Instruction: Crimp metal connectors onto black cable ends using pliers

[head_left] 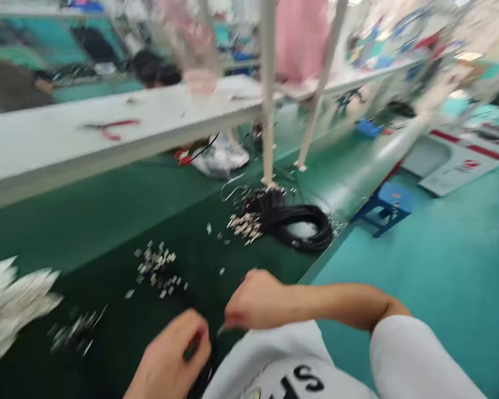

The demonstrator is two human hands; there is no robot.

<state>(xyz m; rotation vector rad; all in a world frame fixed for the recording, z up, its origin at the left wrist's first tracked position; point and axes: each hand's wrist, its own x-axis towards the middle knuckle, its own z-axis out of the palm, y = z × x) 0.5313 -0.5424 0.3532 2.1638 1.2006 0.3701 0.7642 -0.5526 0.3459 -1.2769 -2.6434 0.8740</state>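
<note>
Hands, two. Left hand (177, 349): thumb and forefinger curve into a loose ring; whether the tips meet on anything, cannot tell for blur. Right hand (258, 305): fingers curled narrow, apparently pinching a slim piece (221, 331).

Slim piece, one: projects from the right hand toward the left, in the gap between them, by the near edge of the bench (120, 221).

Dark cable (205, 377), at least one strand: just beside the left hand, toward the wearer's body; contact uncertain.

Handling, as a judgement: close, low work. Best done with the left hand steadying near the slim piece, a short free length between the grips, light finger pressure, and the contact point kept in sight. Sleeves and wrists are best held off the loose parts.

Counts. Black cable coil (283, 219): one, along the bench's right-hand edge, pale connectors (246, 226) at its left end, too many and too blurred to number. Small metal parts: two main clusters, one (156, 266) left of the coil, one (77, 335) nearer the bench's left end; strays between. Crumpled white wrapping (16, 316): one heap, far left. Red-handled pliers (110, 126): one, on the raised shelf (45, 138). Blue stool (393, 197): one, beyond the right-hand edge.
</note>
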